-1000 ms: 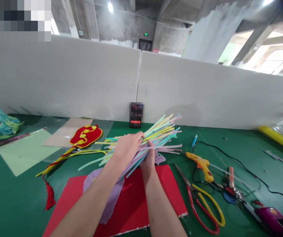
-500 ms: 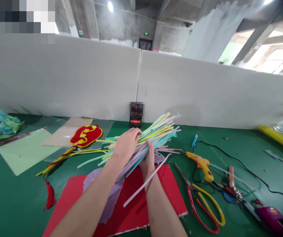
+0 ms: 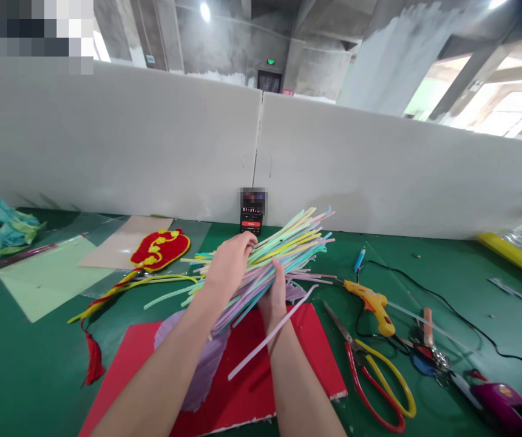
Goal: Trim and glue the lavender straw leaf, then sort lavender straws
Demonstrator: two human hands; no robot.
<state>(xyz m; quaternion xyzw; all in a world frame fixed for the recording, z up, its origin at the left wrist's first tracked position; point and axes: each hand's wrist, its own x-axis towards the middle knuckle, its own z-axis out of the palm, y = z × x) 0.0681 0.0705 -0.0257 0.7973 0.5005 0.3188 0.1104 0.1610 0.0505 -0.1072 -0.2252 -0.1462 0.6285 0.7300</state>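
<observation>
A thick bundle of pastel pipe cleaners (image 3: 295, 243) in green, yellow, pink, lilac and blue slants up to the right. My right hand (image 3: 274, 294) grips it from below and the near side, thumb on top and fingers hidden underneath. My left hand (image 3: 233, 258) bends over the bundle from the left, its fingers curled onto the stems; the fingertips are partly hidden. One loose lilac pipe cleaner (image 3: 254, 358) crosses my right wrist. Below lie a purple crinkled sheet (image 3: 204, 376) and a red board (image 3: 247, 388) with a pale, rough edge.
Scissors (image 3: 356, 346), a yellow glue gun (image 3: 370, 303) with a cord, keys (image 3: 440, 358) and a purple-handled tool (image 3: 498, 394) lie right. A red-yellow fan ornament (image 3: 161, 250), pale green sheet (image 3: 49, 276) and teal paper petals (image 3: 1, 227) lie left. A phone (image 3: 250, 221) leans against the white partition (image 3: 152, 145).
My left hand has shifted very slightly along the bundle. My right hand keeps its grip, and the bundle stays nearly in place.
</observation>
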